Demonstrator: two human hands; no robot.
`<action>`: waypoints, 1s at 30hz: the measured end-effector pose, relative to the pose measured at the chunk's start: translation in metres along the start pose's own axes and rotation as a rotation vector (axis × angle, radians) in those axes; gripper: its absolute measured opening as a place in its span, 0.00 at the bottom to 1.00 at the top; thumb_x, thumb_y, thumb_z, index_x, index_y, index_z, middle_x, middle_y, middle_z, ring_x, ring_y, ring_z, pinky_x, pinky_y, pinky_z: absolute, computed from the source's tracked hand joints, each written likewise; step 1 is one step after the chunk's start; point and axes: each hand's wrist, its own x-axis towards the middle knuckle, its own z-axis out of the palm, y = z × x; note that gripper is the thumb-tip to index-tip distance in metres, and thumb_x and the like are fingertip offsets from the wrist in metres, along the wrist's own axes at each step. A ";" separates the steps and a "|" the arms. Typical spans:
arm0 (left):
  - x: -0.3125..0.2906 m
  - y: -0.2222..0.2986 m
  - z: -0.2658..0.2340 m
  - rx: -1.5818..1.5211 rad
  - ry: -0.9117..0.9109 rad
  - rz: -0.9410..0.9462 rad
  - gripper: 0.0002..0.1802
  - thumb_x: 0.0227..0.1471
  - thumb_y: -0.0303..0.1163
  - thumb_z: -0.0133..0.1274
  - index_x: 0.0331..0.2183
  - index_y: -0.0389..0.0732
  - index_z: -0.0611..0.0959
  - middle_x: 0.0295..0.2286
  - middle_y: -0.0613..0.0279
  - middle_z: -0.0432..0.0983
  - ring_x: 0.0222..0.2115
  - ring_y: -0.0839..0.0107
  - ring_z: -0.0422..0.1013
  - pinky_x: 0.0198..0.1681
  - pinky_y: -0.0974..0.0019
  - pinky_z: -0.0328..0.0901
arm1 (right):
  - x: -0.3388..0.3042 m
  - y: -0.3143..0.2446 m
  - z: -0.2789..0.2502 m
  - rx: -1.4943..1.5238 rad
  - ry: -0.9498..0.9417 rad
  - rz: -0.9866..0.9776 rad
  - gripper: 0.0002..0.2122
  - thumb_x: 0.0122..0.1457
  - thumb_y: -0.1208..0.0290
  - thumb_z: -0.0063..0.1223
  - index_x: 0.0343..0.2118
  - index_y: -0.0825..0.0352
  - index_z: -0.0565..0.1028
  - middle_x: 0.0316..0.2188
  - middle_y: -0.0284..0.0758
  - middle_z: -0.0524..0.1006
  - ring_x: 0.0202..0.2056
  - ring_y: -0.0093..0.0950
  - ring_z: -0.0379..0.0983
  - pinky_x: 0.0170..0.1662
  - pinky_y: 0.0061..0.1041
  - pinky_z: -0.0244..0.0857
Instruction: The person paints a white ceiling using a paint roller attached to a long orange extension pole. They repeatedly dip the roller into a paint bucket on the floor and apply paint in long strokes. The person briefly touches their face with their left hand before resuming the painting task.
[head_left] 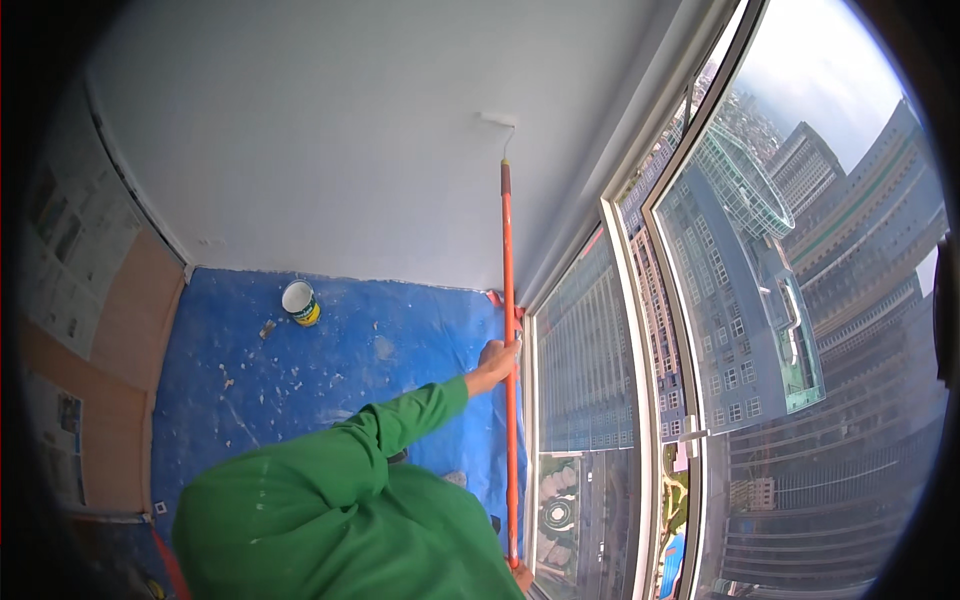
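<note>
A paint roller on a long orange pole (508,260) runs almost straight up the view. Its white roller head (497,119) is against the pale wall, joined to the pole by a thin bent wire. My left hand (492,365), at the end of a green sleeve, is wrapped round the middle of the pole. Lower down, at the bottom edge, my right hand (522,577) is closed on the pole's lower end and only partly shows. The pole passes close beside the window frame.
Blue sheeting (270,380) with white paint spots covers the floor. A paint bucket (301,303) stands on it near the wall, with a small brush-like object (267,329) beside it. Tall windows (645,300) line the right; brown paper covering (110,310) is on the left.
</note>
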 end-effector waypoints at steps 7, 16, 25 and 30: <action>-0.005 0.108 -0.001 -0.044 -0.060 0.346 0.24 0.57 0.47 0.47 0.31 0.30 0.77 0.18 0.56 0.74 0.16 0.68 0.74 0.21 0.65 0.70 | 0.050 -0.129 -0.024 0.081 0.008 0.062 0.23 0.51 0.47 0.52 0.23 0.68 0.76 0.18 0.49 0.73 0.23 0.48 0.72 0.28 0.44 0.61; -0.089 0.096 -0.061 -0.056 -0.105 0.425 0.17 0.53 0.39 0.52 0.27 0.32 0.77 0.19 0.57 0.75 0.20 0.71 0.74 0.27 0.67 0.68 | 0.105 -0.135 -0.001 -0.246 -0.389 -0.096 0.22 0.49 0.51 0.55 0.24 0.71 0.79 0.22 0.48 0.77 0.28 0.43 0.76 0.32 0.41 0.65; -0.187 0.063 -0.223 -0.241 0.273 0.616 0.10 0.49 0.31 0.53 0.29 0.35 0.73 0.19 0.61 0.73 0.22 0.73 0.72 0.27 0.68 0.66 | 0.179 -0.205 0.108 -0.706 -0.673 -0.843 0.20 0.50 0.49 0.53 0.29 0.66 0.79 0.28 0.46 0.78 0.34 0.44 0.76 0.37 0.42 0.66; -0.248 0.038 -0.324 -0.266 0.518 0.662 0.11 0.52 0.33 0.52 0.30 0.35 0.73 0.20 0.61 0.73 0.23 0.73 0.72 0.28 0.68 0.67 | 0.191 -0.287 0.172 -0.860 -0.786 -1.077 0.20 0.51 0.49 0.50 0.32 0.64 0.78 0.32 0.45 0.78 0.36 0.45 0.75 0.39 0.43 0.66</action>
